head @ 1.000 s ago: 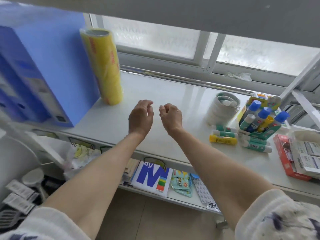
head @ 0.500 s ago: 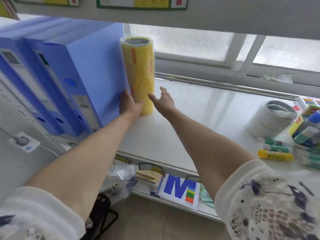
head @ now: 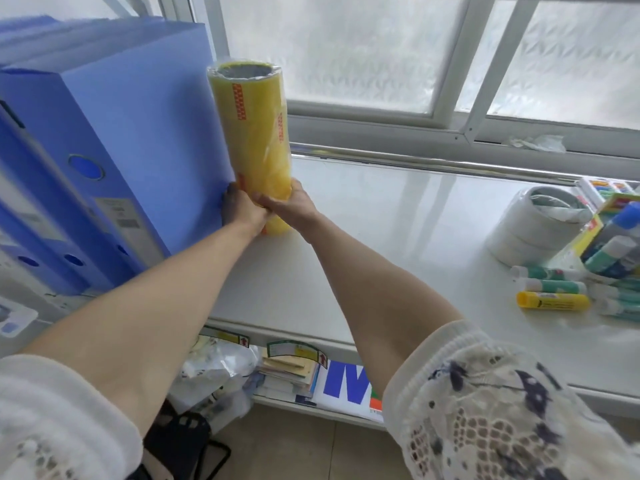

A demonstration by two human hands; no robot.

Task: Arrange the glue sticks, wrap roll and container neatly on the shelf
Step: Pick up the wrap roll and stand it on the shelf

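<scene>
Wrap roll (head: 254,133) is in both hands now, where half a second ago the hands were only arriving at its foot with fingers loose, and a second ago they hung empty over the middle of the shelf (head: 398,230). The left hand (head: 242,209) is closed round the base on the file side, the right hand (head: 289,204) is closed round it from the window side, and the two hands meet at the front of the base. So both palms are wrapped onto the yellow cylinder, not spread. It stands upright, or very nearly, its side just against the blue box file (head: 138,133) at the left end of the shelf. Whether its bottom sits on the shelf or is lifted clear I cannot tell, as the hands cover that edge.

My read: the roll is the item being dealt with first, and this two-handed hold looks like the start of shifting or squaring it.

Everything else waits at the right end, well apart. The white container (head: 533,230) stands untouched, loose glue sticks (head: 550,299) lie on their sides in front of it, and more sit in a small box (head: 613,237) at the frame edge. Most of the tidying looks still to come.
</scene>
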